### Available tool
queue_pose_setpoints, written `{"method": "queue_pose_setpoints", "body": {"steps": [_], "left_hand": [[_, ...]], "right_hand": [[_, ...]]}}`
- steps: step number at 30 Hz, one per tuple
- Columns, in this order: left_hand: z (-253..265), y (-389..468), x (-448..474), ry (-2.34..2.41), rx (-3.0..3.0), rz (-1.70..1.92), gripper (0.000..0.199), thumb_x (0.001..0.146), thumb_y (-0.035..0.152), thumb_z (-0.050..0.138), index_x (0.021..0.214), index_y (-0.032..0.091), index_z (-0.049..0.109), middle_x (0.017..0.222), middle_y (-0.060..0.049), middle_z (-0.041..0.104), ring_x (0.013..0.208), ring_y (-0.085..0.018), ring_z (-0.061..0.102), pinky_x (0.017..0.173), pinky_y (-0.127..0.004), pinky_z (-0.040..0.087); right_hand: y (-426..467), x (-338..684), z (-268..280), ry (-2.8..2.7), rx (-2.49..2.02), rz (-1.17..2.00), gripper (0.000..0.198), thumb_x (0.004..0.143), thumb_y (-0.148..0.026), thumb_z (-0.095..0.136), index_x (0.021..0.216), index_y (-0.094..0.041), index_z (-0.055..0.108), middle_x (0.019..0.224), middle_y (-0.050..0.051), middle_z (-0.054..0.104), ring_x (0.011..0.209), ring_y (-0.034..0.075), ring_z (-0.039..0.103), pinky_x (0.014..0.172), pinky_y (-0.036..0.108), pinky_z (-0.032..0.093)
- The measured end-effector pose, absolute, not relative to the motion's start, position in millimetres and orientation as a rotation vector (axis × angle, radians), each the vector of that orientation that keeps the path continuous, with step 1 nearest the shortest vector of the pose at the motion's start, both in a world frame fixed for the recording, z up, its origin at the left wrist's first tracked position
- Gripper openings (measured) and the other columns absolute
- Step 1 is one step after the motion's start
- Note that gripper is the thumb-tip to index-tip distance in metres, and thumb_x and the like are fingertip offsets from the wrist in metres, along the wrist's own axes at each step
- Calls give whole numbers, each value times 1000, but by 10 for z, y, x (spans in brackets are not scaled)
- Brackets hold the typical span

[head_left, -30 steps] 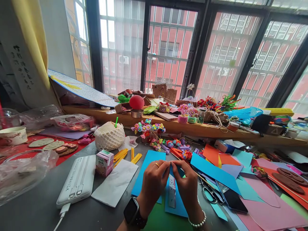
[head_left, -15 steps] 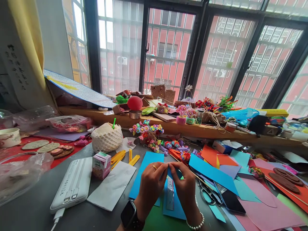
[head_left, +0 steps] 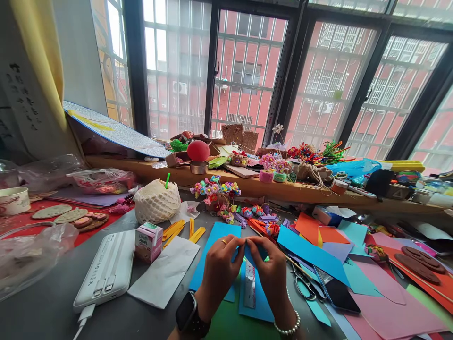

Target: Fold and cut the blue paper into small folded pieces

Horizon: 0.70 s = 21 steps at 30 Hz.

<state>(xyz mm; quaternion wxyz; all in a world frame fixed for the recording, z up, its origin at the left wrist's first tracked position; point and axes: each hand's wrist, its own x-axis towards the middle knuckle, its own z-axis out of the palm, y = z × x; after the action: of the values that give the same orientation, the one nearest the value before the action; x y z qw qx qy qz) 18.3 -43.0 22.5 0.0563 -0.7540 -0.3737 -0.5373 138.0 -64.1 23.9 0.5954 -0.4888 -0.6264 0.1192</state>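
Observation:
My left hand (head_left: 223,262), with a ring and a watch on the wrist, is closed in a pinch. Its fingertips meet those of my right hand (head_left: 269,269), which wears a bead bracelet and is pinched as well. Whatever lies between the fingertips is too small and hidden to make out. Below the hands a clear ruler (head_left: 249,288) rests on a piece of blue paper (head_left: 260,309). Another blue sheet (head_left: 222,231) lies behind my left hand. To the right of my right hand are a thin wooden stick (head_left: 295,263) and scissors (head_left: 307,288).
At left lie a white power bank (head_left: 106,269), a small drink carton (head_left: 148,243), a folded white paper (head_left: 164,274) and a coconut (head_left: 157,200). Colored paper (head_left: 389,311) and a phone (head_left: 339,295) cover the right. Small craft flowers (head_left: 215,189) stand behind the hands.
Both hands stay pinched together at nearly the same spot, with my left hand and wrist shifted slightly left. Nothing else has visibly moved.

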Motion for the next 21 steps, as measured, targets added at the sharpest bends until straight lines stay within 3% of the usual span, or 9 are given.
{"method": "queue_pose_setpoints", "body": {"steps": [8, 12, 16, 21], "left_hand": [[325, -317, 4, -1607, -2776, -1985, 12, 68, 29, 60, 71, 18, 64, 68, 0, 66, 64, -15, 61, 54, -20, 48], [215, -236, 14, -1875, -2794, -2286, 29, 61, 32, 66, 85, 16, 61, 76, -4, 65, 70, -18, 61, 53, -21, 48], [142, -204, 48, -2082, -2789, -2487, 47, 57, 35, 69, 97, 16, 53, 73, -3, 63, 62, -16, 60, 52, -23, 47], [120, -223, 89, -2142, -2632, -2710, 55, 52, 34, 73, 98, 16, 47, 67, 0, 61, 57, -14, 58, 52, -22, 45]], "right_hand": [[-568, 1549, 194, -1279, -1147, 885, 30, 65, -44, 62, 72, -15, 63, 64, 4, 64, 58, 19, 60, 51, 27, 47], [-550, 1527, 158, -1161, -1171, 1049, 33, 59, -45, 66, 69, -14, 63, 61, 3, 63, 55, 18, 58, 49, 26, 46], [-521, 1496, 119, -1081, -1203, 1097, 35, 54, -45, 69, 65, -13, 61, 59, 2, 62, 53, 17, 57, 48, 25, 46], [-467, 1489, 50, -1024, -1175, 1189, 35, 54, -46, 69, 67, -14, 60, 58, 2, 63, 52, 17, 58, 50, 27, 47]]}}
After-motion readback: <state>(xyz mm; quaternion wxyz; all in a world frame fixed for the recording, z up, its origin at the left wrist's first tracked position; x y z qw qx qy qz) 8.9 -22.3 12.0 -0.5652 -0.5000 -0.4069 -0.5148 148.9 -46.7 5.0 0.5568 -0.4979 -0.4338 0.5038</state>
